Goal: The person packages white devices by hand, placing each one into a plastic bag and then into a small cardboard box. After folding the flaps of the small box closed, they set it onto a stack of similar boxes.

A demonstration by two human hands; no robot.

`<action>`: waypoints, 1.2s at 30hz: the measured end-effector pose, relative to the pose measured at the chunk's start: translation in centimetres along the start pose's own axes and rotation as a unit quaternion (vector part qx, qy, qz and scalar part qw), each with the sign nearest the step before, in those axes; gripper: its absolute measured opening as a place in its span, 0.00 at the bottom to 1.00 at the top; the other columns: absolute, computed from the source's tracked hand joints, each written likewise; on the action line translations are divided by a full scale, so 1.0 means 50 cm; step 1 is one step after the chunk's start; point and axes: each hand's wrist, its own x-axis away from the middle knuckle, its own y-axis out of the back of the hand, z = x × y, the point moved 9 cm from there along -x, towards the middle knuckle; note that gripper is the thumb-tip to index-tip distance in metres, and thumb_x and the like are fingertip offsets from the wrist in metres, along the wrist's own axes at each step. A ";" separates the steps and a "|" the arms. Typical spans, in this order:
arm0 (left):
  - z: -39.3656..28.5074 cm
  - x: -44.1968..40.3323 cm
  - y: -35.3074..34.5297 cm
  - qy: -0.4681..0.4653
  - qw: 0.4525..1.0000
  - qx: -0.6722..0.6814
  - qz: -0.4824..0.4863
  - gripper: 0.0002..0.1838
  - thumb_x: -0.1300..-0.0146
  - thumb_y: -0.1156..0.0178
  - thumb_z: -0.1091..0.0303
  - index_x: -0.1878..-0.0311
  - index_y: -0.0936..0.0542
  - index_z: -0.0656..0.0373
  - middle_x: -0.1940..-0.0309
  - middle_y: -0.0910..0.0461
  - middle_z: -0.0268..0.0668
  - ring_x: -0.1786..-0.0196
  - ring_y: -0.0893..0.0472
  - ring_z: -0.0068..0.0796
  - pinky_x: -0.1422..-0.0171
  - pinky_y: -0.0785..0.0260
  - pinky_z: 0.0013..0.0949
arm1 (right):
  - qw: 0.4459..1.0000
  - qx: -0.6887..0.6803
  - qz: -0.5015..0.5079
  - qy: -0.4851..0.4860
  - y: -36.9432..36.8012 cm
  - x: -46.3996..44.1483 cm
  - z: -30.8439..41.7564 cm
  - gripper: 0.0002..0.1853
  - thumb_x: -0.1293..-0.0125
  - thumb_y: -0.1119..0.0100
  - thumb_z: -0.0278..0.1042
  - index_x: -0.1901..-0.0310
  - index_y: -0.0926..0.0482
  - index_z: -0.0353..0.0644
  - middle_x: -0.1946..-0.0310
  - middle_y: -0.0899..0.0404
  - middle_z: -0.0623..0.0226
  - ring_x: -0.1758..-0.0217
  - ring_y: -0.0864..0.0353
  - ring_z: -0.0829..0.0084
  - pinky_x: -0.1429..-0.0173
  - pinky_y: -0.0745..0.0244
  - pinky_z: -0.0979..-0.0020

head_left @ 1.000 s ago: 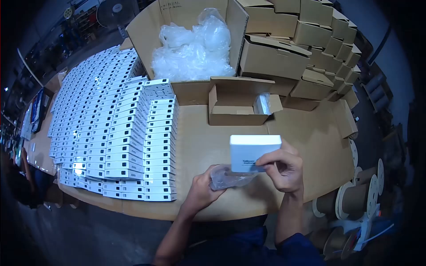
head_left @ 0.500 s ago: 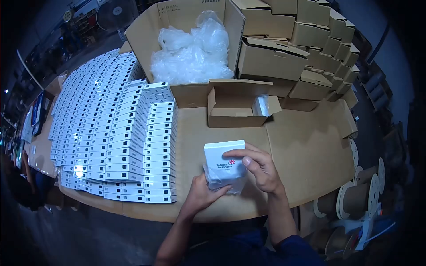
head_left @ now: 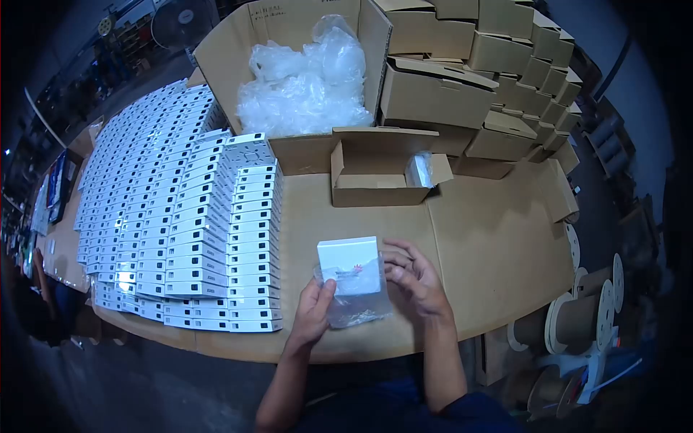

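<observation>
A flat white box [head_left: 348, 256] with a small red logo sits partway inside a clear plastic bag [head_left: 357, 307]. The box's upper edge sticks out of the bag's mouth, and the lower part of the bag hangs loose. My left hand [head_left: 313, 312] is closed on the bag and box at their lower left, thumb across the front. Beside the bag's right edge is my right hand [head_left: 421, 283], fingers bent and apart, holding nothing; whether a fingertip touches the plastic is hard to tell.
Stacked white devices [head_left: 253, 249] fill the table's left side. An open small carton [head_left: 375, 196] behind my hands holds a wrapped white item [head_left: 419, 171]. Farther back are a large carton [head_left: 372, 58] of clear bags [head_left: 307, 90] and piled brown cartons [head_left: 437, 94]. Cable spools [head_left: 585, 317] stand at right.
The box has slid deeper into the bag, which now covers its logo. My right hand has come off the box's front to the bag's right side.
</observation>
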 end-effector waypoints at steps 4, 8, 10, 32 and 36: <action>-0.035 -0.006 -0.013 -0.040 0.989 -0.141 0.022 0.23 0.14 0.55 0.61 0.29 0.29 0.70 0.38 0.20 0.43 0.35 0.22 0.30 0.27 0.33 0.36 | 0.998 -0.014 -0.063 -0.028 0.033 0.022 -0.080 0.21 0.28 0.31 0.26 0.37 0.23 0.31 0.48 0.15 0.62 0.47 0.18 0.78 0.40 0.23 0.75; -0.041 -0.008 -0.016 -0.052 0.997 -0.055 0.006 0.27 0.13 0.62 0.58 0.28 0.30 0.71 0.37 0.21 0.46 0.32 0.24 0.33 0.25 0.36 0.36 | 0.994 -0.055 -0.097 0.007 0.030 0.020 -0.073 0.18 0.27 0.32 0.24 0.39 0.23 0.33 0.50 0.15 0.65 0.49 0.18 0.80 0.44 0.23 0.79; -0.043 -0.007 -0.012 -0.064 0.995 -0.076 -0.013 0.28 0.13 0.65 0.58 0.28 0.30 0.73 0.37 0.21 0.48 0.31 0.25 0.34 0.24 0.37 0.36 | 0.990 -0.083 -0.113 0.002 0.031 0.023 -0.074 0.15 0.28 0.32 0.23 0.42 0.22 0.35 0.52 0.15 0.67 0.51 0.18 0.81 0.44 0.24 0.79; -0.123 -0.009 -0.058 -0.224 0.964 -0.136 0.039 0.36 0.15 0.66 0.48 0.19 0.45 0.71 0.26 0.36 0.54 0.31 0.26 0.45 0.27 0.32 0.42 | 0.996 0.046 0.009 0.073 -0.039 0.018 -0.030 0.42 0.40 0.23 0.19 0.25 0.36 0.38 0.40 0.19 0.52 0.38 0.18 0.66 0.31 0.26 0.65; -0.128 -0.023 -0.063 -0.226 0.951 -0.208 0.038 0.39 0.17 0.57 0.46 0.18 0.47 0.69 0.27 0.36 0.51 0.30 0.27 0.41 0.25 0.34 0.41 | 0.994 0.092 -0.031 0.042 -0.033 0.024 -0.053 0.35 0.37 0.30 0.12 0.28 0.30 0.35 0.43 0.18 0.59 0.40 0.19 0.74 0.34 0.23 0.72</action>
